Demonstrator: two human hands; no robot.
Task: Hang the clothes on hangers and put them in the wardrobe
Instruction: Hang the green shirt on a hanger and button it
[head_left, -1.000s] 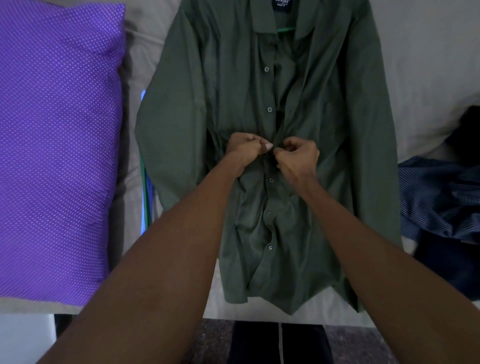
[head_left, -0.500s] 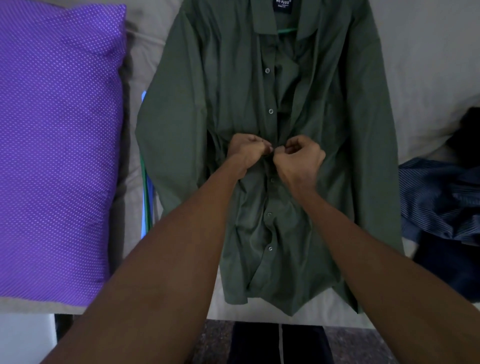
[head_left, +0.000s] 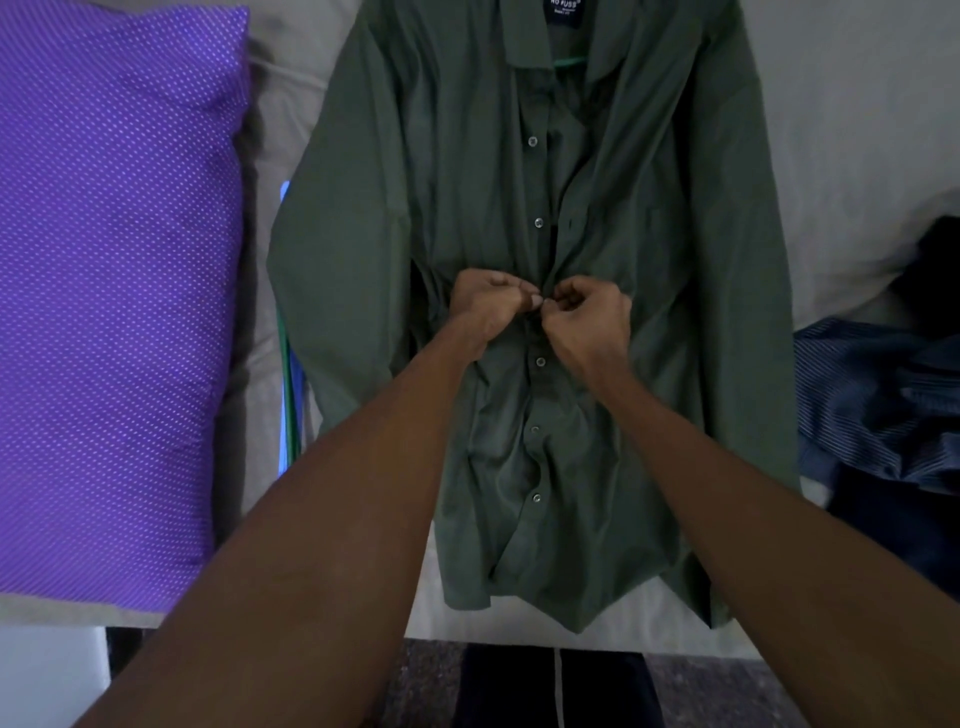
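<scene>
Dim light, beige bed (head_left: 841, 130), purple dotted pillow (head_left: 114, 291), dark speckled floor (head_left: 426, 686)

Head view, sole camera: worn above the bed (head_left: 857, 130), facing forward and steeply down onto the green shirt (head_left: 467, 208) spread flat on it (wide-angle, edges bowed). Close range; both forearms enter from the frame's bottom edge toward the shirt's middle.

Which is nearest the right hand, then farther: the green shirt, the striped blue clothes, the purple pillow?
1. Green shirt: the right hand pinches its front at the middle.
2. Striped blue clothes: off to the right on the bed.
3. Purple pillow: far left, past the left hand.
</scene>
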